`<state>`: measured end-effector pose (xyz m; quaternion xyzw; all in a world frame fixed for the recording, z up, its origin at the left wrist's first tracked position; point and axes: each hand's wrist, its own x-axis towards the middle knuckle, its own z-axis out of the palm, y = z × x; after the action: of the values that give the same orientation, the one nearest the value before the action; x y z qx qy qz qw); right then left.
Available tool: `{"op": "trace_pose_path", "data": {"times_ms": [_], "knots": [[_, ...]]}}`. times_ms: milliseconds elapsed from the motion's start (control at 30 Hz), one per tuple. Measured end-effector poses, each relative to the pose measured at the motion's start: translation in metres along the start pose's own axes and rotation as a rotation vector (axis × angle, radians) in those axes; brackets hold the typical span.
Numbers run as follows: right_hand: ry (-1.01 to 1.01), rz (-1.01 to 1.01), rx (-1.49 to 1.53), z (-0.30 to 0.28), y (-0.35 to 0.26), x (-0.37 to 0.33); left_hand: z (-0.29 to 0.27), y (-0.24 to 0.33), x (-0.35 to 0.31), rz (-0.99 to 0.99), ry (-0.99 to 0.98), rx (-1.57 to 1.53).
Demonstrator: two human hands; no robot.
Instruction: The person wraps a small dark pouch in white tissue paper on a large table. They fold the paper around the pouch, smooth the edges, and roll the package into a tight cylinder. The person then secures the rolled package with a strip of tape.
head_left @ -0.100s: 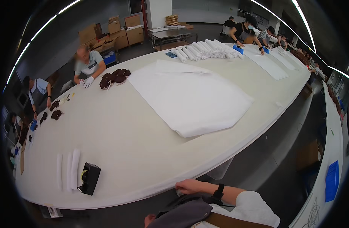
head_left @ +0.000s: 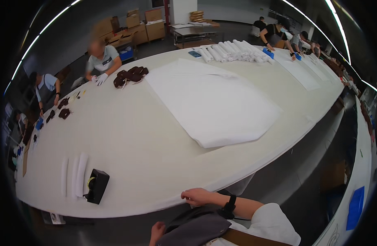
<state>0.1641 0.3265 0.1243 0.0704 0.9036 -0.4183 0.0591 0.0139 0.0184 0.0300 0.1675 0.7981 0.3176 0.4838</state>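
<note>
My right hand (head_left: 195,197) is at the near edge of the long pale table (head_left: 135,160), its fingers loosely bent and a little apart. I see nothing held in it, and a black band circles that wrist. My left hand (head_left: 157,230) shows only in part at the lower border, beside my dark apron; its fingers cannot be made out. Across the table from my right hand lies a stack of large white sheets (head_left: 217,106). To the left stand a black tape dispenser (head_left: 98,186) with yellowish tape and, beside it, several slim white rolls (head_left: 81,175).
A pile of white rolls (head_left: 233,52) lies at the far edge near a phone (head_left: 194,53). Dark brown items (head_left: 130,76) sit before a person (head_left: 104,61) wearing white gloves. Other people work around the table. A blue tray (head_left: 355,208) rests on the right-hand table.
My view has shifted slightly, so the table and people appear farther right. My right hand has risen a little onto the table's edge, and more of my left hand shows.
</note>
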Motion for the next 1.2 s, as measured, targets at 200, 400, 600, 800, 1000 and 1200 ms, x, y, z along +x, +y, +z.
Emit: {"op": "trace_pose_path", "data": {"times_ms": [200,400,600,800,1000,1200], "knots": [[0.025,-0.059,-0.03,-0.005,-0.006,0.041,-0.006,0.08,-0.01,0.326,0.138,0.101],[-0.014,0.041,0.028,0.005,0.002,0.039,-0.037,0.082,-0.004,0.369,0.246,0.065],[-0.001,0.231,0.047,-0.003,0.001,0.055,-0.122,0.072,0.011,0.437,0.736,-0.111],[0.518,0.179,-0.252,-0.009,0.0,0.092,-0.237,-0.007,0.044,0.188,1.121,-0.275],[0.475,0.404,0.036,-0.022,-0.006,0.127,-0.305,-0.013,0.08,0.601,0.707,-0.439],[0.588,0.471,-0.436,-0.02,-0.027,0.165,-0.312,-0.017,0.082,0.552,0.638,-0.4]]}}
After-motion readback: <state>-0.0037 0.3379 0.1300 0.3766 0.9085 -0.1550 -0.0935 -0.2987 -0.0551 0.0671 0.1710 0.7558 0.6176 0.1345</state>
